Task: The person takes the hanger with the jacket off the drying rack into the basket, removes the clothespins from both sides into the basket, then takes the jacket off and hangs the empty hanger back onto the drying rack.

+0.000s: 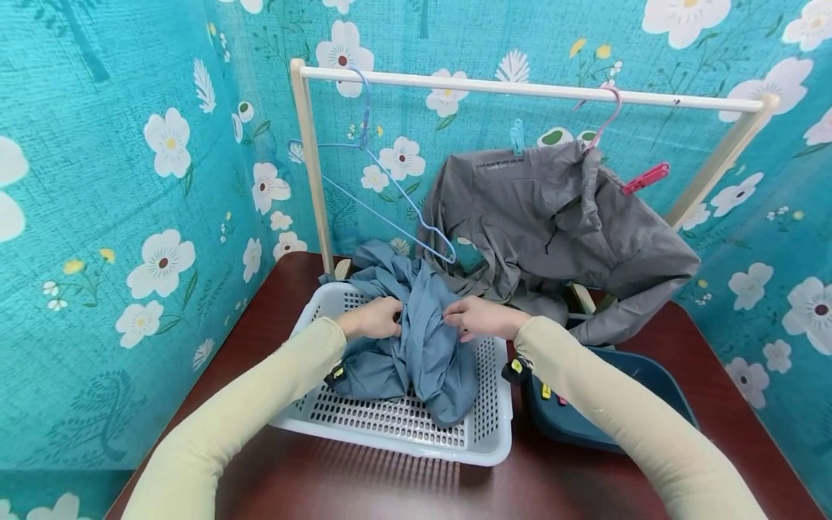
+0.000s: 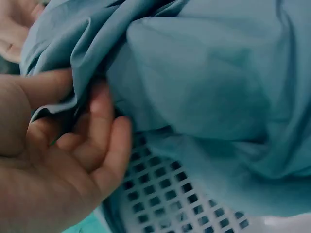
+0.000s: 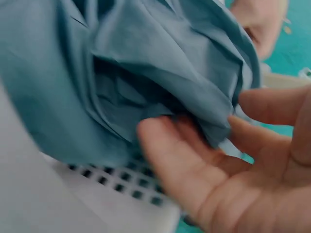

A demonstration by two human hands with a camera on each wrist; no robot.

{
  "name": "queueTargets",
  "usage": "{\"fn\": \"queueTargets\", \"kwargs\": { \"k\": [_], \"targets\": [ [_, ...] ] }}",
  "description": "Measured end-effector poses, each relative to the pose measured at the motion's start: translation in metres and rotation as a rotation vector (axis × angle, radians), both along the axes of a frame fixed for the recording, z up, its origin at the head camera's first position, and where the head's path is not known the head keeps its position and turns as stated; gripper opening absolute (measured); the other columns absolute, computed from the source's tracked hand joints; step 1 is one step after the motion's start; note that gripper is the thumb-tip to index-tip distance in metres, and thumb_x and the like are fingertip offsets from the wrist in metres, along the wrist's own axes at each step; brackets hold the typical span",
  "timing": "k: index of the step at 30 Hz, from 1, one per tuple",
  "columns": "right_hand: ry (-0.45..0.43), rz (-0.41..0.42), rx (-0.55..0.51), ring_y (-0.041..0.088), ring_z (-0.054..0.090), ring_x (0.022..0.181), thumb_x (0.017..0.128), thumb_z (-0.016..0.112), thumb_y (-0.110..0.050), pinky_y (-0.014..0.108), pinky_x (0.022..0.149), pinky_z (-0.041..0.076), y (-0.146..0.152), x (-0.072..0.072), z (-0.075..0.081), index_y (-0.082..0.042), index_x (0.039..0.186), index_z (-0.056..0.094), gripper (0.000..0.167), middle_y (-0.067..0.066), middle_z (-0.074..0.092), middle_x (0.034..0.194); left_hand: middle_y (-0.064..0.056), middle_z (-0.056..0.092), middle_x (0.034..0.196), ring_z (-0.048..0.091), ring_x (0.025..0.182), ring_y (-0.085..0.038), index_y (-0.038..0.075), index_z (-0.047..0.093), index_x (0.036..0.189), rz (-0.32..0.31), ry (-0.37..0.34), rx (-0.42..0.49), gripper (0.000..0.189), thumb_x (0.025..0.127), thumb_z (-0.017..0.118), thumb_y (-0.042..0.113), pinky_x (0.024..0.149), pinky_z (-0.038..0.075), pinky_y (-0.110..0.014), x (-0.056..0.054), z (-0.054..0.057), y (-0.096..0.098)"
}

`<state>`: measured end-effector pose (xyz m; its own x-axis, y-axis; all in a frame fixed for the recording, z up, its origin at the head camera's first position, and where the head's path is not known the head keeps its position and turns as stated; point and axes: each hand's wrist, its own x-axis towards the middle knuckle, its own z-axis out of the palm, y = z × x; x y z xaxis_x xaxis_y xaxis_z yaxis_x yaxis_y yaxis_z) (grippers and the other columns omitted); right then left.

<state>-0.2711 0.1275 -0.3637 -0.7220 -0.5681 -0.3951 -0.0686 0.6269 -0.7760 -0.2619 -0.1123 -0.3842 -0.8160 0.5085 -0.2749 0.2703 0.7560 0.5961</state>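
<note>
A crumpled blue-grey garment point(image 1: 425, 325) lies heaped in a white perforated basket point(image 1: 477, 456), partly over its back rim. My left hand point(image 1: 375, 318) pinches a fold between thumb and fingers; the left wrist view shows the garment point(image 2: 204, 82) hanging over the basket's holes. My right hand point(image 1: 484, 318) holds another fold on the garment's right side. In the right wrist view that hand point(image 3: 209, 160) has thumb and forefinger at the cloth edge, the other fingers beneath it. The garment's kind is hidden by its folds.
Behind the basket stands a rack with a white bar point(image 1: 422, 79). A blue hanger point(image 1: 367, 101) hangs bare at left. A grey jacket point(image 1: 500, 202) hangs at right, with a blue clip point(image 1: 516, 137) and a red clip point(image 1: 646, 178). A navy basin point(image 1: 588, 426) holding small clips stands right.
</note>
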Motion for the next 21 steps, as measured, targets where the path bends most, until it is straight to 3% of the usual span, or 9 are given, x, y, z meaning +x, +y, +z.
{"fn": "queueTargets", "kwargs": {
  "k": [5,8,11,15,17,21],
  "targets": [
    [0.124,-0.058,0.06,0.029,0.053,0.09,0.101,0.046,-0.022,0.041,0.083,0.048,0.012,-0.01,0.013,-0.003,0.115,0.062,0.029,0.013,0.054,0.099,-0.007,0.052,0.086,0.048,0.071,-0.018,0.008,0.053,0.098,0.096,-0.16,0.101,0.014,0.1,0.05,0.021,0.064,0.039,-0.031,0.002,0.021,-0.019],
    [0.146,-0.134,0.041,0.033,0.053,0.094,0.101,0.047,-0.024,0.042,0.085,0.047,0.017,-0.019,0.014,-0.001,0.112,0.058,0.028,0.019,0.053,0.102,-0.007,0.053,0.086,0.049,0.069,-0.017,0.009,0.05,0.108,0.197,-0.175,0.093,0.023,0.101,0.046,0.03,0.06,0.041,-0.03,0.0,0.034,-0.029],
    [0.058,-0.215,-0.03,0.037,0.049,0.112,0.1,0.047,-0.025,0.044,0.089,0.046,0.018,-0.028,0.011,0.002,0.123,0.048,0.036,0.023,0.046,0.125,-0.009,0.052,0.084,0.048,0.064,-0.019,0.007,0.045,0.121,0.292,-0.149,0.027,0.038,0.101,0.043,0.039,0.057,0.041,-0.029,-0.005,0.042,-0.035],
    [-0.091,-0.259,-0.132,0.043,0.037,0.128,0.101,0.046,-0.026,0.045,0.091,0.045,0.018,-0.039,0.006,0.005,0.137,0.033,0.05,0.026,0.033,0.142,-0.015,0.05,0.125,0.053,0.076,-0.024,0.006,0.026,0.146,0.363,-0.102,-0.031,0.061,0.1,0.039,0.044,0.068,0.048,-0.037,-0.014,0.041,-0.038],
    [-0.149,-0.269,-0.172,0.045,0.033,0.131,0.101,0.045,-0.025,0.046,0.092,0.044,0.016,-0.044,0.003,0.006,0.141,0.028,0.054,0.027,0.027,0.147,-0.014,0.043,0.138,0.057,0.085,-0.028,0.008,0.021,0.15,0.388,-0.068,-0.014,0.064,0.1,0.039,0.044,0.077,0.049,-0.042,-0.02,0.037,-0.038],
    [-0.208,-0.295,-0.195,0.045,0.028,0.133,0.101,0.044,-0.024,0.046,0.094,0.042,0.011,-0.051,0.001,0.005,0.145,0.024,0.057,0.03,0.019,0.149,-0.019,0.052,0.126,0.06,0.096,-0.033,0.006,0.03,0.146,0.401,-0.089,0.12,0.057,0.101,0.041,0.04,0.083,0.049,-0.044,-0.03,0.029,-0.038]
  ]
}}
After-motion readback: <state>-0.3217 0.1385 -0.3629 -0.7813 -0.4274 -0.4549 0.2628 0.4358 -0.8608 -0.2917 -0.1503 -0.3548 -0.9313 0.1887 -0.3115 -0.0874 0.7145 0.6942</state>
